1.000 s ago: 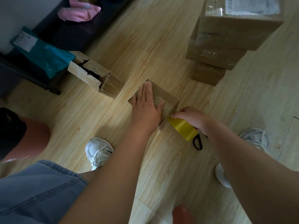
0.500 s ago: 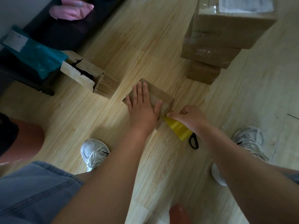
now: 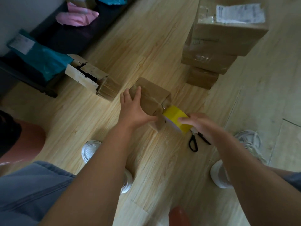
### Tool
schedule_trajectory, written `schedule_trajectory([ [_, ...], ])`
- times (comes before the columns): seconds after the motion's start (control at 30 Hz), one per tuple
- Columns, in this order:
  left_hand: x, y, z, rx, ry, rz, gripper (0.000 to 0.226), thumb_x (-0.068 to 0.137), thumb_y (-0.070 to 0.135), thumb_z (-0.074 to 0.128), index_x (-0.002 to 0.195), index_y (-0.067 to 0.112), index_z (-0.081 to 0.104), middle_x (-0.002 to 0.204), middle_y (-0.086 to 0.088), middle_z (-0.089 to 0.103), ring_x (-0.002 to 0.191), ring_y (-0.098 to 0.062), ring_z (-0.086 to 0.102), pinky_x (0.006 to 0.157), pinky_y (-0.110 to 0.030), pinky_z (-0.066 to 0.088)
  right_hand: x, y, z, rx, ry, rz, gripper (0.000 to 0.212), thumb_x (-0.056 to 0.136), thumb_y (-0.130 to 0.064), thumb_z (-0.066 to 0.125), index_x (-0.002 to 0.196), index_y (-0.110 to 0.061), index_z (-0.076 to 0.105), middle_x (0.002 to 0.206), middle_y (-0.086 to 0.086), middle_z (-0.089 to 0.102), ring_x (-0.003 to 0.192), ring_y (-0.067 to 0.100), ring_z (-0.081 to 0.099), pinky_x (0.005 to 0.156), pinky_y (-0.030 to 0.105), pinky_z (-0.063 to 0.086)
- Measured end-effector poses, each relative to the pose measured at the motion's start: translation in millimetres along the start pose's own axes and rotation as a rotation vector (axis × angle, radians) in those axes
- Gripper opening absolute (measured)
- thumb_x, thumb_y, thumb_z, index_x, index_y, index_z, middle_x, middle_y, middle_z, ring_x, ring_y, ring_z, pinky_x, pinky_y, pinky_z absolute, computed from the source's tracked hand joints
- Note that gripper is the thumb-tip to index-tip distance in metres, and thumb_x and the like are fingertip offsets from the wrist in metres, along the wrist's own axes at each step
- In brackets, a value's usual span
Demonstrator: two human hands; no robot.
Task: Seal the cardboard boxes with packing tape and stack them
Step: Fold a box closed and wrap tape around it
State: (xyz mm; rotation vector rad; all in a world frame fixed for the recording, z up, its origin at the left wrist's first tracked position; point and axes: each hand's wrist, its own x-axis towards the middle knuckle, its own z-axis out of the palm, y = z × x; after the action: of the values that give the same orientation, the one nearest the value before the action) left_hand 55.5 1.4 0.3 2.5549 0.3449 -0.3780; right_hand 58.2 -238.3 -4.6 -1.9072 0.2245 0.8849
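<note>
A small brown cardboard box point(image 3: 154, 95) lies on the wooden floor at the centre. My left hand point(image 3: 132, 109) grips its near left corner, fingers spread over the top and thumb along the near side. A yellow roll of packing tape point(image 3: 176, 119) sits against the box's near right end, with clear tape running from it onto the box. My right hand point(image 3: 197, 123) holds the roll from the right; its fingers are motion-blurred. A stack of three sealed boxes point(image 3: 216, 44) stands at the upper right.
Black-handled scissors point(image 3: 194, 141) lie on the floor under my right wrist. An open, torn cardboard box point(image 3: 92, 77) lies to the left. Teal point(image 3: 42, 59) and pink point(image 3: 76, 18) mailer bags rest on a dark low bench point(image 3: 70, 38). My white shoes point(image 3: 90, 150) flank the work area.
My left hand slid from flat on the box top to gripping its left corner. My right hand pulled the tape roll back toward me, exposing the scissors.
</note>
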Motion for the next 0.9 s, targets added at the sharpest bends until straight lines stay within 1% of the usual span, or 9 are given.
schedule_trajectory([
  [0.07,10.7,-2.3,-10.9,-0.049,-0.023,-0.032,0.128,0.060,0.054,0.087,0.158,0.031,0.009,0.164,-0.006,-0.002,0.151,-0.027,-0.006,0.122,-0.044,0.009,-5.7,-9.0,-6.6,0.114,0.042,-0.011,0.052,0.091,-0.054,0.063,0.129,-0.020,0.060,0.114,-0.002,0.058,0.107,0.019,0.056,0.083,0.031,0.039],
  [0.17,25.4,-2.2,-26.2,-0.145,-0.032,-0.060,0.122,0.061,0.053,0.087,0.157,0.031,0.016,0.164,-0.005,0.006,0.151,-0.025,0.002,0.121,-0.045,0.015,-6.4,-29.4,-9.8,0.196,0.083,-0.116,0.039,0.090,-0.049,0.068,0.099,-0.010,0.066,0.086,0.000,0.060,0.077,0.012,0.056,0.070,0.025,0.040],
  [0.23,33.3,-2.7,-32.4,-0.235,-0.029,-0.073,0.118,0.063,0.051,0.087,0.157,0.030,0.020,0.162,-0.003,0.012,0.150,-0.023,0.008,0.120,-0.043,0.019,-2.1,-45.2,-7.2,0.178,0.117,-0.209,0.058,0.080,-0.054,0.072,0.096,0.001,0.066,0.082,0.016,0.060,0.076,0.019,0.057,0.075,0.033,0.041],
  [0.37,40.0,-12.2,-32.3,-0.344,-0.044,-0.115,0.118,0.062,0.053,0.088,0.156,0.030,0.021,0.162,0.000,0.013,0.149,-0.023,0.015,0.120,-0.043,0.024,8.4,-62.3,-3.8,0.153,0.151,-0.246,0.055,0.067,-0.061,0.072,0.089,-0.010,0.071,0.089,0.019,0.069,0.080,0.029,0.066,0.078,0.045,0.050],
  [0.47,39.8,-19.1,-27.5,-0.401,-0.055,-0.132,0.122,0.057,0.056,0.088,0.156,0.033,0.020,0.161,0.003,0.013,0.149,-0.022,0.016,0.118,-0.047,0.028,13.4,-62.1,-4.6,0.161,0.129,-0.251,0.041,0.074,-0.055,0.073,0.088,-0.018,0.075,0.092,0.014,0.073,0.082,0.024,0.070,0.080,0.043,0.051],
  [0.53,39.4,-21.5,-26.0,-0.435,-0.058,-0.140,0.126,0.051,0.059,0.086,0.155,0.034,0.021,0.160,0.005,0.014,0.148,-0.021,0.018,0.117,-0.048,0.030,14.3,-59.9,-7.7,0.154,0.101,-0.244,0.024,0.084,-0.049,0.073,0.073,-0.028,0.074,0.070,-0.004,0.070,0.067,0.007,0.064,0.075,0.032,0.044],
  [0.6,39.1,-24.5,-26.2,-0.471,-0.050,-0.156,0.125,0.050,0.058,0.087,0.155,0.033,0.024,0.159,0.004,0.017,0.147,-0.021,0.021,0.116,-0.047,0.032,14.6,-59.2,-8.2,0.153,0.070,-0.245,0.033,0.090,-0.045,0.069,0.059,-0.034,0.069,0.059,-0.016,0.060,0.057,-0.001,0.057,0.073,0.028,0.040],
  [0.77,43.1,-21.7,-37.3,-0.541,-0.020,-0.184,0.134,0.037,0.058,0.087,0.154,0.030,0.029,0.159,-0.001,0.022,0.145,-0.020,0.027,0.115,-0.045,0.034,18.1,-67.0,-7.5,0.204,0.058,-0.306,0.032,0.085,-0.047,0.072,0.095,-0.017,0.073,0.092,0.007,0.073,0.090,0.025,0.070,0.088,0.040,0.050],
  [0.9,38.0,-21.1,-37.5,-0.559,0.007,-0.184,0.136,0.035,0.059,0.086,0.154,0.026,0.030,0.155,0.000,0.030,0.142,-0.018,0.033,0.114,-0.041,0.036,20.1,-68.5,-1.1,0.284,0.060,-0.306,0.051,0.079,-0.054,0.072,0.116,-0.019,0.068,0.105,0.000,0.074,0.101,0.016,0.071,0.093,0.036,0.050],
])
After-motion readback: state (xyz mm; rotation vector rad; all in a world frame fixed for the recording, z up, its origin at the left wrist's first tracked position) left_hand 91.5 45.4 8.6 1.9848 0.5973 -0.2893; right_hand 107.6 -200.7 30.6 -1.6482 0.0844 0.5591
